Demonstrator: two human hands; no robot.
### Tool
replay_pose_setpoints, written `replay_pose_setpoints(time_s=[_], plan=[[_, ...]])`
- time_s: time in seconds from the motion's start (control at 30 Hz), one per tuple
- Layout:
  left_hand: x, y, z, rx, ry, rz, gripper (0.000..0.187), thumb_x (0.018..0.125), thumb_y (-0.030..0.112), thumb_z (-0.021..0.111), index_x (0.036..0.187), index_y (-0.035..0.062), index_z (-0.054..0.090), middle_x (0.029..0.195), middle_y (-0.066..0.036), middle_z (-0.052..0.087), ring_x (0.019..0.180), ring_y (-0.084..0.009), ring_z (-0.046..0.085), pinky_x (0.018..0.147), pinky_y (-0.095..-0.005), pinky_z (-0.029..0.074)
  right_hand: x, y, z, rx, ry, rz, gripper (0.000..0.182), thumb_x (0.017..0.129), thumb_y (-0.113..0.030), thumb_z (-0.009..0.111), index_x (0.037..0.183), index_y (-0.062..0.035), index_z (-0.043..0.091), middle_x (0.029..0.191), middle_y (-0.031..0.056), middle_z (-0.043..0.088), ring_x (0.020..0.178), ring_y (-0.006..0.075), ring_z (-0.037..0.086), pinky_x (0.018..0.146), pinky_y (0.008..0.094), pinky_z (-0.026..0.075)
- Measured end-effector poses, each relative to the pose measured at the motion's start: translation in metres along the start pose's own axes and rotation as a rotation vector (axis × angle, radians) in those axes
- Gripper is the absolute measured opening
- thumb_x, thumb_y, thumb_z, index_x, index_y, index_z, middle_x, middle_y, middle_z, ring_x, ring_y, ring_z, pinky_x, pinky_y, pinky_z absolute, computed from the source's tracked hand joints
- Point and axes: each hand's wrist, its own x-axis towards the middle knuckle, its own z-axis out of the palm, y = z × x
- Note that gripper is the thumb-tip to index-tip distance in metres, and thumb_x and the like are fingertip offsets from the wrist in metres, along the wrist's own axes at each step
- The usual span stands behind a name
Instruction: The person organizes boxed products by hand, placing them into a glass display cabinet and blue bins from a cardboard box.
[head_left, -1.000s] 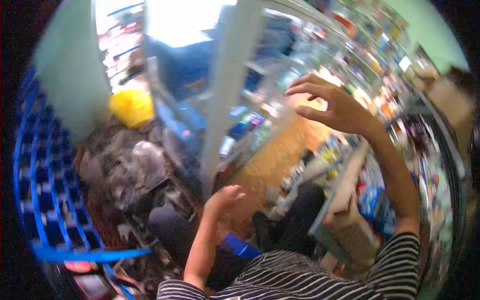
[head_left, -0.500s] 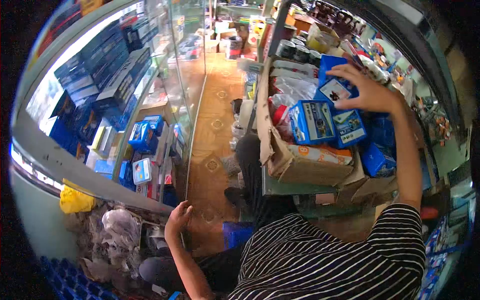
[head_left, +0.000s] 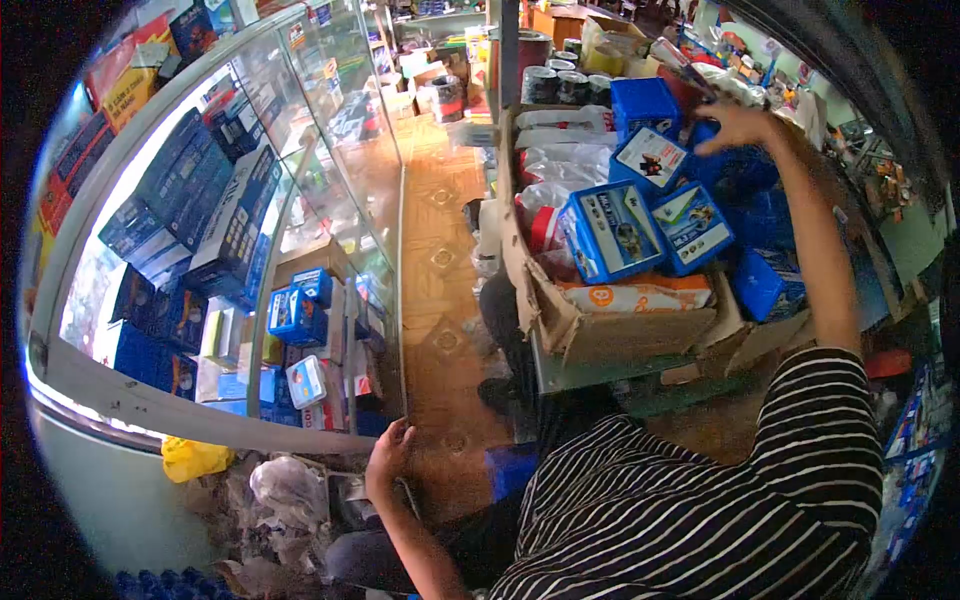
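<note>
My right hand [head_left: 742, 128] is stretched over the open cardboard box [head_left: 625, 338], its fingers spread and slightly bent, nothing seen in them. Close to its fingertips lie a tilted blue plastic case with a white label [head_left: 650, 158] and a plain-sided blue case [head_left: 645, 104]. Two more labelled blue cases, one on the left [head_left: 614, 232] and one on the right [head_left: 692, 227], rest nearer to me. Beside the lower frame of the glass cabinet [head_left: 240, 428], my left hand [head_left: 388, 458] hangs with loosely curved fingers and holds nothing visible.
Inside the cabinet stand blue cartons [head_left: 238, 215] and small blue cases [head_left: 298, 316]. A yellow plastic bag [head_left: 197, 459] and crumpled clear plastic [head_left: 290, 485] sit below it. The tiled aisle [head_left: 440, 255] runs between cabinet and table. Round rolls [head_left: 572, 88] stand behind the box.
The view has turned, so the box and cabinet sit differently in it. My right hand has moved off the tilted labelled case to its right side. My left hand stays low by the cabinet.
</note>
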Motion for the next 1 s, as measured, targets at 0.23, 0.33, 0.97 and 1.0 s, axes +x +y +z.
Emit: replay_pose_setpoints(time_s=[0.23, 0.33, 0.97, 1.0], plan=[[0.002, -0.002, -0.005, 0.038, -0.047, 0.002, 0.049, 0.096, 0.030, 0.064, 0.133, -0.0003, 0.051, 0.116, -0.013, 0.067, 0.103, -0.0199, 0.062, 0.089, -0.0317, 0.049, 0.005, 0.015, 0.010, 0.052, -0.218, 0.045, 0.124, 0.060, -0.055, 0.085, 0.154, -0.0072, 0.020, 0.151, 0.0235, 0.035, 0.135, 0.0369, 0.041, 0.112, 0.0422, 0.035], [0.016, -0.016, 0.001, 0.001, 0.002, 0.071, 0.046, 0.095, 0.031, 0.063, 0.128, 0.0003, 0.055, 0.119, -0.019, 0.065, 0.111, -0.0275, 0.062, 0.092, -0.0346, 0.049, -0.009, 0.005, -0.002, 0.002, -0.253, 0.125, 0.127, 0.058, -0.050, 0.088, 0.156, -0.0146, 0.015, 0.155, 0.0230, 0.027, 0.139, 0.0366, 0.037, 0.113, 0.0426, 0.034], [-0.006, 0.008, 0.001, 0.120, 0.062, 0.068, 0.044, 0.095, 0.033, 0.062, 0.125, 0.0011, 0.059, 0.116, -0.022, 0.066, 0.112, -0.0331, 0.063, 0.092, -0.0386, 0.050, -0.058, 0.022, 0.006, 0.555, 0.830, 0.118, 0.083, 0.071, -0.030, 0.082, 0.144, -0.0147, 0.045, 0.139, 0.0170, 0.048, 0.130, 0.0303, 0.045, 0.111, 0.0418, 0.035], [-0.002, -0.002, 0.001, 0.107, 0.069, 0.087, 0.044, 0.095, 0.033, 0.062, 0.125, 0.0012, 0.059, 0.116, -0.022, 0.066, 0.112, -0.0334, 0.063, 0.093, -0.0388, 0.050, -0.078, -0.007, -0.018, 0.726, 0.867, 0.096, 0.082, 0.072, -0.030, 0.083, 0.143, -0.0144, 0.046, 0.138, 0.0163, 0.049, 0.129, 0.0290, 0.046, 0.109, 0.0413, 0.037]])
